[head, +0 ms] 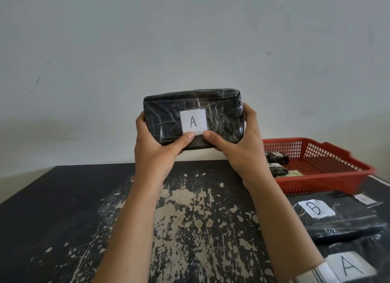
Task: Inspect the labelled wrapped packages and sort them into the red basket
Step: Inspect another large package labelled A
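At the worktop's (63, 209) near right corner lies a black wrapped A package (358, 268), and just beyond it along the right edge a B package (337, 221). Farther back on that edge sits the red basket (325, 177), with two small packages (277, 157) inside (one shows a C). Above the far edge, clear of the worktop, is the held package (168, 118), upright, its A label (192, 121) facing the camera. The left hand (156, 154) and right hand (242, 154) each grasp an end, fingers curled behind, thumbs pressing its lower front.
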{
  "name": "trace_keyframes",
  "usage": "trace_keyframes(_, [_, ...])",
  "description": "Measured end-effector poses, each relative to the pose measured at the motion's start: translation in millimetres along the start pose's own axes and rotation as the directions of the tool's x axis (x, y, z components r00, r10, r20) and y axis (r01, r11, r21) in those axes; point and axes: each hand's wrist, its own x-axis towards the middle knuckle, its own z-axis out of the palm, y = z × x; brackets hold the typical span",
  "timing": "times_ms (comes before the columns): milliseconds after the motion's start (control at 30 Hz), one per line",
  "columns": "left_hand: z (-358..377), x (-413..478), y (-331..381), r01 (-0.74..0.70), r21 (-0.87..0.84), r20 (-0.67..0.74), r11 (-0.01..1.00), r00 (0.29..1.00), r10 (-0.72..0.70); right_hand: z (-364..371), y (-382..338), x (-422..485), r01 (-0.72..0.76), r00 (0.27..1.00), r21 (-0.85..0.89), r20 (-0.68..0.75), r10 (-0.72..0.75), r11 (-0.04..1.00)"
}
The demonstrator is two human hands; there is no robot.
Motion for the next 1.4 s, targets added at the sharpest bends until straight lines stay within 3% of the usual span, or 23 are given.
trace_keyframes(567, [-3.9, -1.0, 3.9, -0.011, 0.121, 0.034, 0.993, 0.999, 0.007, -7.3, -2.4, 0.4, -0.100, 0.995, 0.052, 0.009, 0.100, 0.994])
trace_keyframes(767, [1.0, -2.3, 4.5, -0.052, 0.167, 0.075, 0.985, 0.996, 0.040, -7.8, 1.6, 1.5, -0.118, 0.991, -0.037, -0.065, 0.115, 0.992])
trace_keyframes(967, [-0.8, -1.5, 2.7, -0.012, 0.137, 0.052, 0.991, 0.999, 0.005, -7.1, 2.3, 3.5, -0.119, 0.993, -0.098, -0.034, 0.116, 0.988])
trace_keyframes(1133, [-3.4, -1.1, 2.9, -0.015, 0.173, 0.098, 0.985, 0.995, -0.003, -5.7, 0.5, 0.7, -0.129, 0.990, 0.008, -0.053, 0.129, 0.992])
trace_keyframes(1267, [-2.8, -2.9, 6.7, -0.033, 0.140, 0.132, 0.990, 0.991, 0.014, -5.7, 2.7, 1.1, -0.091, 0.989, 0.010, -0.113, 0.092, 0.996])
trace_keyframes(1400, [-2.7, -4.0, 9.2, 0.063, -0.027, 0.103, 0.998, 0.993, -0.060, -4.4, 4.5, 0.8, -0.082, 0.993, -0.004, -0.091, 0.081, 0.997])
